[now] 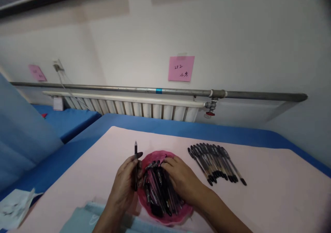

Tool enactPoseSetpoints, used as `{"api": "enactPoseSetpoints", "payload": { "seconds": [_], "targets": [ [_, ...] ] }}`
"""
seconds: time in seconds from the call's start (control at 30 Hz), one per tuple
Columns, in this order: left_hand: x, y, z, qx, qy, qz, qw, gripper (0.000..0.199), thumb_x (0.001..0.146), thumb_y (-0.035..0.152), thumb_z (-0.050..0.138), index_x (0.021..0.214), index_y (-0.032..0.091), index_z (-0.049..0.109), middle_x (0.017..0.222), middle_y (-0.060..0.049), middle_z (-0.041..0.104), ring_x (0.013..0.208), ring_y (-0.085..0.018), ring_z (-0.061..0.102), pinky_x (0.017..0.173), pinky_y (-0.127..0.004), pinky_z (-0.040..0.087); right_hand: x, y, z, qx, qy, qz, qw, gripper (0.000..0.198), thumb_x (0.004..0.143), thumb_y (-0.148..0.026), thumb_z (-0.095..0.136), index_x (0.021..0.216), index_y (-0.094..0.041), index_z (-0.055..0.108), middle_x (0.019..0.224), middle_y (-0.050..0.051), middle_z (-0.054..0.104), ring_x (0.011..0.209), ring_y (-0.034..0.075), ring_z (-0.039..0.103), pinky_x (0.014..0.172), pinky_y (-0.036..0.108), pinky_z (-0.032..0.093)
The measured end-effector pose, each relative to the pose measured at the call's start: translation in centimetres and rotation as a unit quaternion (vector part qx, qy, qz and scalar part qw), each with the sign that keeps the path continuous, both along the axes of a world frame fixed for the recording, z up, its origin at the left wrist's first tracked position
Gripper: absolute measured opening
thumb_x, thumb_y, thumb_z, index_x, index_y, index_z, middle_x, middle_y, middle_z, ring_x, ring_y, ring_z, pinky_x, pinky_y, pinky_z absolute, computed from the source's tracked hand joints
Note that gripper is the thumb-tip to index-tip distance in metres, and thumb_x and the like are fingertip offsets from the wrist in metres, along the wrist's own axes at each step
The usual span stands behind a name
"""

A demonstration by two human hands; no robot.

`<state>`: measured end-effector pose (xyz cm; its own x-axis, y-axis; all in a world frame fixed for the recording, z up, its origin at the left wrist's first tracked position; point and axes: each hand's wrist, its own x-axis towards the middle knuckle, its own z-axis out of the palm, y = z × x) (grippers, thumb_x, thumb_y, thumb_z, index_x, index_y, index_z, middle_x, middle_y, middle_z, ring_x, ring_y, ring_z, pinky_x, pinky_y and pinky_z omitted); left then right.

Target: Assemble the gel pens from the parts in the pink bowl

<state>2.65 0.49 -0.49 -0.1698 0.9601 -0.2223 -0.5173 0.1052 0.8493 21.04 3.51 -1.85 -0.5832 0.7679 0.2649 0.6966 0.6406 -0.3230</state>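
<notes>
My left hand [127,178] is closed around a black pen [136,147], held upright with its bare writing tip upward. A dark piece also shows at the thumb. Just right of that hand stands a pink scalloped basket [178,220], filled with loose pens and pen parts [158,188] in black, clear and pink. My right hand [181,179] reaches over the basket's right side, fingers curled down at the far rim. Something small and dark shows by its fingertips, but I cannot make it out. Several capped black pens [216,162] lie side by side in a row to the right.
A pink sheet [271,198] covers the blue padded table [165,128]. Light blue cloth [85,215] lies at the near edge, and white paper [15,205] at the lower left. Behind are a radiator [147,110], a metal pipe [116,88] and a red-handled valve [210,113].
</notes>
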Motion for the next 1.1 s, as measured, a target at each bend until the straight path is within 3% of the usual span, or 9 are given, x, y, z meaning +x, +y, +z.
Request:
{"api": "enactPoseSetpoints", "payload": {
  "seconds": [0.1, 0.27, 0.37, 0.43, 0.5, 0.57, 0.63, 0.7, 1.1],
  "targets": [
    [0.5, -0.2, 0.0, -0.005, 0.0, -0.051, 0.999, 0.023, 0.071, 0.028, 0.063, 0.089, 0.015, 0.058, 0.057, 0.005, 0.05, 0.038, -0.002, 0.034, 0.034, -0.015, 0.019, -0.7, 0.1, -0.9, 0.018, -0.055, 0.009, 0.998, 0.027, 0.078, -0.006, 0.044, 0.094, -0.018, 0.062, 0.096, 0.008, 0.063, 0.087, 0.021, 0.052, 0.082, 0.038, 0.041],
    [1.0, -0.4, -0.1, -0.013, 0.002, -0.095, 0.995, 0.016, 0.071, 0.027, 0.062, 0.078, 0.016, 0.055, 0.055, 0.007, 0.045, 0.038, -0.002, 0.029, 0.035, -0.015, 0.014, -0.9, 0.6, -1.2, 0.021, -0.08, -0.006, 0.997, 0.018, 0.077, -0.01, 0.048, 0.083, -0.017, 0.063, 0.09, 0.008, 0.063, 0.086, 0.023, 0.052, 0.08, 0.04, 0.041],
    [1.1, -0.5, -0.2, -0.022, 0.016, -0.118, 0.993, 0.016, 0.071, 0.028, 0.063, 0.08, 0.016, 0.055, 0.051, 0.008, 0.04, 0.038, -0.002, 0.028, 0.035, -0.016, 0.014, -0.7, 0.7, -0.6, -0.002, -0.007, -0.009, 1.0, 0.02, 0.078, -0.011, 0.046, 0.083, -0.018, 0.063, 0.087, 0.007, 0.064, 0.086, 0.022, 0.053, 0.08, 0.04, 0.041],
    [1.1, -0.6, -0.3, -0.018, 0.034, -0.14, 0.989, 0.017, 0.073, 0.03, 0.062, 0.082, 0.017, 0.056, 0.049, 0.009, 0.038, 0.037, -0.002, 0.027, 0.036, -0.016, 0.015, -0.4, 0.7, 0.4, -0.043, 0.129, -0.03, 0.99, 0.02, 0.08, -0.014, 0.046, 0.09, -0.02, 0.063, 0.092, 0.006, 0.064, 0.089, 0.02, 0.054, 0.082, 0.038, 0.041],
    [1.2, -0.8, -0.5, -0.006, 0.058, -0.16, 0.985, 0.02, 0.075, 0.034, 0.061, 0.083, 0.016, 0.058, 0.048, 0.008, 0.039, 0.036, -0.003, 0.027, 0.036, -0.017, 0.016, -0.2, 0.6, 1.5, -0.118, 0.312, -0.073, 0.94, 0.02, 0.082, -0.023, 0.048, 0.098, -0.021, 0.06, 0.094, 0.004, 0.064, 0.085, 0.017, 0.056, 0.078, 0.033, 0.043],
    [1.3, -1.1, -0.7, 0.002, 0.081, -0.184, 0.979, 0.023, 0.077, 0.037, 0.06, 0.086, 0.015, 0.06, 0.048, 0.007, 0.041, 0.037, -0.003, 0.028, 0.037, -0.017, 0.017, -0.1, 0.6, 2.4, -0.206, 0.473, -0.109, 0.85, 0.023, 0.082, -0.033, 0.052, 0.099, -0.019, 0.058, 0.086, 0.003, 0.064, 0.07, 0.014, 0.056, 0.066, 0.028, 0.044],
    [1.5, -1.4, -0.8, 0.003, 0.098, -0.205, 0.974, 0.025, 0.077, 0.038, 0.06, 0.088, 0.015, 0.062, 0.05, 0.005, 0.044, 0.038, -0.003, 0.029, 0.037, -0.017, 0.018, -0.1, 0.6, 2.9, -0.272, 0.567, -0.112, 0.769, 0.027, 0.079, -0.04, 0.057, 0.094, -0.017, 0.058, 0.074, 0.001, 0.062, 0.056, 0.01, 0.051, 0.056, 0.024, 0.041],
    [1.6, -1.6, -0.8, -0.003, 0.108, -0.219, 0.97, 0.024, 0.077, 0.038, 0.06, 0.086, 0.016, 0.062, 0.052, 0.004, 0.045, 0.039, -0.003, 0.03, 0.038, -0.018, 0.018, -0.2, 0.5, 3.0, -0.304, 0.606, -0.102, 0.728, 0.029, 0.075, -0.041, 0.061, 0.09, -0.016, 0.059, 0.068, -0.001, 0.06, 0.053, 0.009, 0.049, 0.053, 0.022, 0.038],
    [1.9, -1.6, -0.2, -0.021, 0.091, -0.232, 0.968, 0.019, 0.073, 0.033, 0.066, 0.073, 0.015, 0.063, 0.049, 0.004, 0.044, 0.038, -0.003, 0.033, 0.038, -0.017, 0.019, -0.6, 0.1, 3.2, -0.33, 0.596, -0.103, 0.725, 0.023, 0.073, -0.034, 0.064, 0.087, -0.016, 0.06, 0.064, -0.003, 0.059, 0.051, 0.007, 0.047, 0.051, 0.02, 0.036]
  ]
}}
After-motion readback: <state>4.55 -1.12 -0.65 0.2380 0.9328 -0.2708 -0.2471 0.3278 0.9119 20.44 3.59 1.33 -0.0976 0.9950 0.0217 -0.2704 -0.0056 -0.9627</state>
